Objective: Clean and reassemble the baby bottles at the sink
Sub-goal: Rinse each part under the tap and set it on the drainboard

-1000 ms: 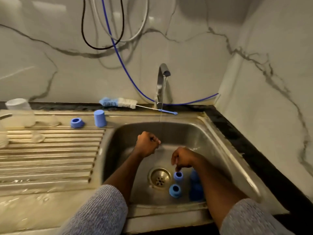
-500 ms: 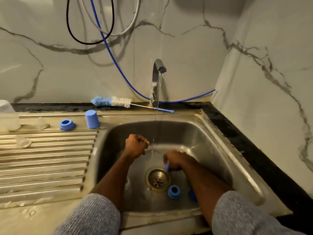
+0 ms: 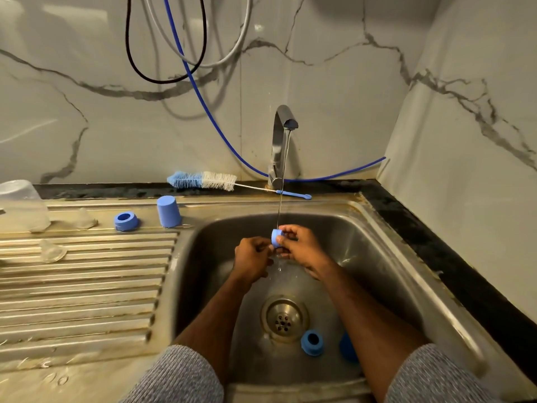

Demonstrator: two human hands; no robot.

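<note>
My right hand (image 3: pixel 302 248) holds a small blue bottle ring (image 3: pixel 276 237) under the thin stream from the tap (image 3: pixel 281 141). My left hand (image 3: pixel 252 258) is curled just left of it, its fingertips near the ring's lower edge; whether it grips anything I cannot tell. Another blue ring (image 3: pixel 311 342) lies on the sink floor (image 3: pixel 363 271) by the drain (image 3: pixel 284 317). A further blue piece (image 3: pixel 347 349) is half hidden behind my right forearm. On the drainboard (image 3: pixel 87 286) stand a blue ring (image 3: pixel 125 221), a blue cap (image 3: pixel 168 211), two clear teats (image 3: pixel 84 219) (image 3: pixel 51 251) and an upturned clear bottle (image 3: pixel 21 205).
A blue-and-white bottle brush (image 3: pixel 209 180) lies on the dark ledge behind the sink. Black, grey and blue hoses (image 3: pixel 186 59) hang down the marble wall. A marble side wall closes in the right.
My right hand picked a blue ring off the sink floor and lifted it up into the water stream. My left hand moved right to meet it.
</note>
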